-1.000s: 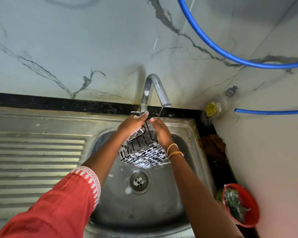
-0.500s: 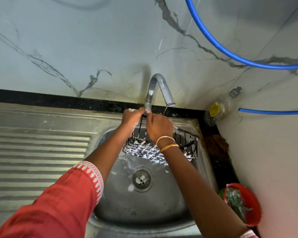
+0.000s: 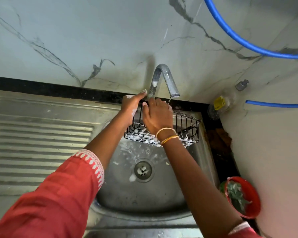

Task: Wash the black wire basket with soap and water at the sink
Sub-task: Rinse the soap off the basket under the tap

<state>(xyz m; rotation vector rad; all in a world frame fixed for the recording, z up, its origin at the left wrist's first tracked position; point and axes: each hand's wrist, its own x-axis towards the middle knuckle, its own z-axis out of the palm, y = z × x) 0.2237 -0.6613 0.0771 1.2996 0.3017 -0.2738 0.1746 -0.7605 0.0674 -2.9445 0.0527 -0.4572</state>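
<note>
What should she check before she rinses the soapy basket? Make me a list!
1. Basket held firmly: ok. The left hand grips the rim of the black wire basket; the right hand rests on it too.
2. Basket over the sink: ok.
3. Soap on the basket: ok, white foam coats its bottom wires.
4. Water running from the tap: cannot tell, only a thin streak shows at the spout.
5. Basket under the spout: ok, its back edge sits just below.
6. Drain open: ok, no water pooling.
</note>
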